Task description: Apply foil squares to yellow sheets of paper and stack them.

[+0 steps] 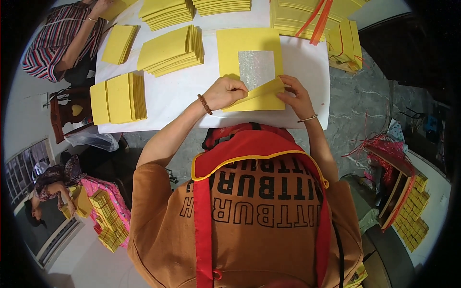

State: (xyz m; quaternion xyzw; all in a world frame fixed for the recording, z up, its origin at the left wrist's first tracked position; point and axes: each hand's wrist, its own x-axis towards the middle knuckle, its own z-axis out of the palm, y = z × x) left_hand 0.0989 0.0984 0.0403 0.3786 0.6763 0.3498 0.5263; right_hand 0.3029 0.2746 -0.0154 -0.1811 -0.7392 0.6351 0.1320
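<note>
1. One yellow sheet (228,53) lies flat on the desk, close to the near edge, with a silver patch (256,67) on its face.
2. A yellow flap (264,90) slants across the lower part of the sheet, its right end raised higher than its left; whether it belongs to that sheet I cannot tell.
3. The left hand (225,93) has its grip curled in, pinching the flap toward its left end; a brown beaded bracelet (205,104) circles that wrist.
4. The right hand (297,96) pinches the flap's right end in its grip, thumb below and fingers above; a thin bangle (308,118) sits on this wrist.
5. Left of the sheet on the white-covered desk (163,105) stand a large fanned stack (173,50), a small stack (118,44) and a near-left stack (117,98), all yellow.
6. Beyond, two more yellow stacks lie at the far side; to the right, red ribbons (319,24) rest over a yellow pile (293,19).
7. Farther out, a person in a striped top (62,41) reaches toward yellow paper at the desk's far left.
</note>
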